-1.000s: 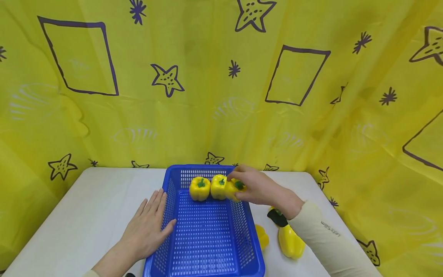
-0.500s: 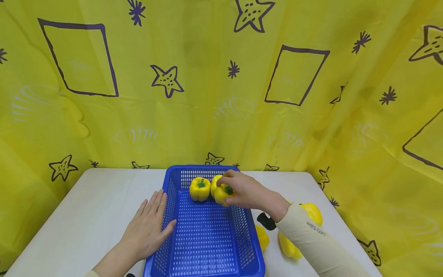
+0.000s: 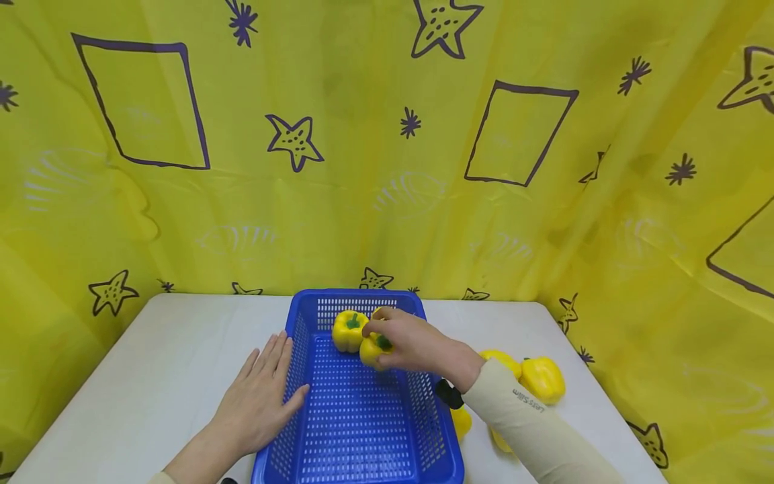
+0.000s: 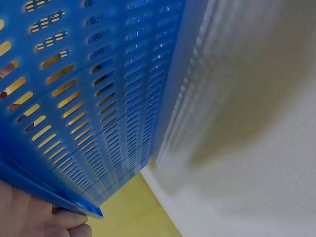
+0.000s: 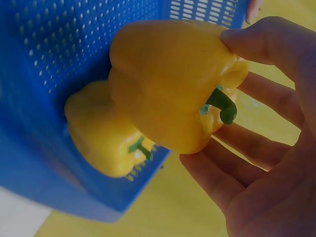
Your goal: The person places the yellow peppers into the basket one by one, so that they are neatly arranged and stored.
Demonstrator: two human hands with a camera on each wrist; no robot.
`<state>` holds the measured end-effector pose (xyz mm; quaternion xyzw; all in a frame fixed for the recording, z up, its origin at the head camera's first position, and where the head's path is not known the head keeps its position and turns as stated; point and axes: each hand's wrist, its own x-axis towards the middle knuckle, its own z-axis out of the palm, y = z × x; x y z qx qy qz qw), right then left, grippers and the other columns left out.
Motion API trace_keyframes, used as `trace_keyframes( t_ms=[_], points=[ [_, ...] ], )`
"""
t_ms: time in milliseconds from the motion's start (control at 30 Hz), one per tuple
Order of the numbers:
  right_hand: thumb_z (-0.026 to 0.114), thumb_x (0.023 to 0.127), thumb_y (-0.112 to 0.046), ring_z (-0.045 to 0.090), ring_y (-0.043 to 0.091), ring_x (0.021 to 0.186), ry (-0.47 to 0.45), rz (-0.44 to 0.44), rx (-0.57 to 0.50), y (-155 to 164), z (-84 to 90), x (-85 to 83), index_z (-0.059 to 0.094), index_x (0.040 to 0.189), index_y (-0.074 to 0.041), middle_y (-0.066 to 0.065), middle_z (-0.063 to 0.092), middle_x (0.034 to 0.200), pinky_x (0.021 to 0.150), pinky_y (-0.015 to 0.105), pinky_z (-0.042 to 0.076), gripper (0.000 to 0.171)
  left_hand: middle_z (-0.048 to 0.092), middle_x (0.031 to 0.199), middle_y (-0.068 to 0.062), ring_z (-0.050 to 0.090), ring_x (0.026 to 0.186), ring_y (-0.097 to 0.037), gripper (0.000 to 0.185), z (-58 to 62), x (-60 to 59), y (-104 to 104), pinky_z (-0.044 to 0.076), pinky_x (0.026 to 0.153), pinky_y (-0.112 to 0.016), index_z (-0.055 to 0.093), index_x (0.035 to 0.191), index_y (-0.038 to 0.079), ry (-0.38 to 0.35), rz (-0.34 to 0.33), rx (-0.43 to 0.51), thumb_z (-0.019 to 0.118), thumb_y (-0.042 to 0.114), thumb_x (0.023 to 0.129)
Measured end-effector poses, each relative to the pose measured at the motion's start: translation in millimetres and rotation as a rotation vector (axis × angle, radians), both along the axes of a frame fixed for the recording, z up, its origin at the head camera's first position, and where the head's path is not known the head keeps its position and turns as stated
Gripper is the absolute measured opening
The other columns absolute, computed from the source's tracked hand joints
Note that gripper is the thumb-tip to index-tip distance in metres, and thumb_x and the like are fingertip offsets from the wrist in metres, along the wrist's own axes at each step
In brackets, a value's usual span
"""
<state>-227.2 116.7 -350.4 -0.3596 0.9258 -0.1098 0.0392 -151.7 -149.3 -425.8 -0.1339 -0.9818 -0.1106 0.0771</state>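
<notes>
My right hand grips a yellow bell pepper by its stem end, thumb on one side and fingers on the other. It is over the far part of the blue basket. Another yellow bell pepper sits upright by the basket's far wall, left of the held one. A further bell pepper stands in the far right corner, mostly hidden behind my hand in the head view. My left hand lies with straight fingers along the basket's left rim.
On the white table, right of the basket, lie several more yellow bell peppers, one beyond my right forearm and another against the basket wall. My right sleeve partly covers them. A yellow patterned curtain closes off the back.
My right hand has carried the held bell pepper leftward, from the basket's right rim to over its inside, now beside the left bell pepper. My left hand has stayed on the rim.
</notes>
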Motion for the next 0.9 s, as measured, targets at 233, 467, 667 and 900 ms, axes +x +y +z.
trace_keyframes(
  t_ms=[233,467,667,900],
  points=[
    [0.074,0.083,-0.021,0.060,0.017,0.103,0.007,0.041,0.037,-11.0,-8.3,-0.8,0.067,0.124,-0.016,0.009,0.060,0.130,0.084,0.028,0.057,0.042,0.026,0.161,-0.023,0.023,0.150,-0.042,0.081,1.0,0.5,1.7,0.019,0.121,-0.062,0.028,0.153,-0.004,-0.010,0.005,-0.001,0.052,0.048,0.097],
    [0.075,0.085,-0.020,0.060,0.016,0.107,0.009,0.067,0.054,-19.3,-15.6,-2.6,0.066,0.126,-0.017,0.007,0.060,0.131,0.092,0.027,0.055,0.042,0.026,0.161,-0.023,0.023,0.150,-0.042,0.080,1.3,1.0,2.4,0.019,0.121,-0.061,0.028,0.153,-0.004,-0.011,0.007,0.001,0.054,0.047,0.097],
    [0.075,0.088,-0.021,0.060,0.017,0.110,0.001,0.090,0.066,-24.3,-18.6,-3.2,0.067,0.127,-0.020,0.006,0.060,0.132,0.097,0.028,0.054,0.040,0.026,0.161,-0.023,0.024,0.150,-0.042,0.081,1.6,0.8,2.5,0.019,0.121,-0.061,0.028,0.153,-0.004,-0.010,0.006,0.000,0.053,0.048,0.096],
    [0.076,0.087,-0.021,0.062,0.017,0.111,0.016,0.127,0.100,-33.1,-22.3,-6.9,0.067,0.123,-0.020,0.005,0.061,0.134,0.098,0.028,0.053,0.037,0.027,0.161,-0.024,0.025,0.150,-0.042,0.080,1.7,0.5,2.4,0.020,0.120,-0.062,0.029,0.153,-0.005,-0.006,0.005,0.003,0.054,0.047,0.096]
  ],
)
